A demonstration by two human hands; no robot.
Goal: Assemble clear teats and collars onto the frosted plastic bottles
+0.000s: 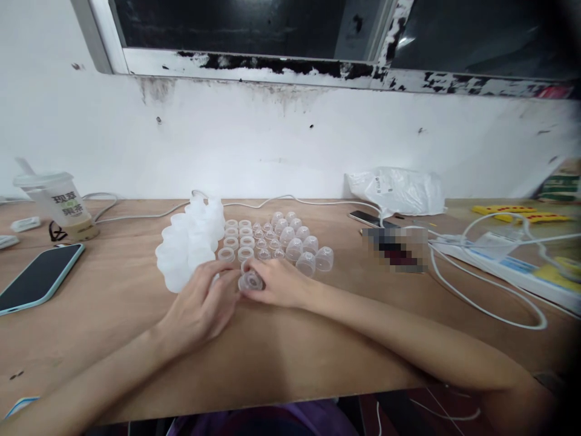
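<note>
My right hand [284,283] has its thumb and fingers closed around a small clear, round plastic piece [250,281], like a baby bottle collar with a teat. From the other side, the bent fingers of my left hand [206,301] come up to the same piece, their tips seeming to touch its edge. Just beyond stand two columns of clear screw rings [230,243]. Beside them are small clear bottle teats [262,244], then rows of domed clear caps [295,248]. Left of the rings, frosted white bottles [184,245] form a packed cluster.
A drink cup with a straw [63,206] and a phone [40,275] are at the left. To the right lie a plastic bag [397,191], a second phone [370,218], a power strip [503,266], looping white cables and yellow packets [517,213]. A wall closes the table's back.
</note>
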